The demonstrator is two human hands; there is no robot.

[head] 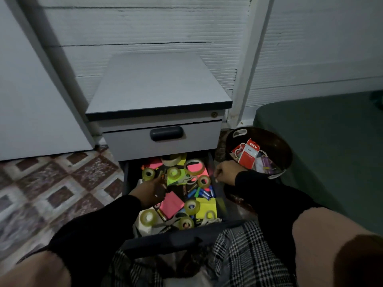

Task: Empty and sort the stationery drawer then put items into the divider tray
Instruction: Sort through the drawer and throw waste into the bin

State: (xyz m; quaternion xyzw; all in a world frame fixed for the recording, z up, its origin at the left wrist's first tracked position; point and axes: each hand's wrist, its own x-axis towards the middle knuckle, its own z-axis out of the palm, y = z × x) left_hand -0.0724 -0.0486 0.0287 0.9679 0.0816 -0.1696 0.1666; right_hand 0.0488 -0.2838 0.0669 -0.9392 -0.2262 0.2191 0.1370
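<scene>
So the bottom drawer point(126, 179) of the little grey cabinet point(159, 94) is pulled right out over the tiled floor point(51, 183), and it's a proper mess inside — clear tape rolls point(148, 174) scattered all over, neon pink sticky notes point(171, 204), yellow ones point(206, 207), a cluster of blue batteries point(204, 192) toward the right side, and what looks like scissors point(187, 179) near the middle.

The left hand point(152, 190) is down in the drawer with fingers curled around something small and dark — too blurry to say what it is. The right hand point(224, 172) sits at the drawer's right edge, fingers curled in, and I can't tell if it's holding anything.

Just to the right of the drawer there's a round dark basket point(277, 146) on the floor with a red and white packet point(248, 155) and some small purple bits in it. A green mattress point(331, 141) lies past that. The top drawer point(163, 139) is closed.
</scene>
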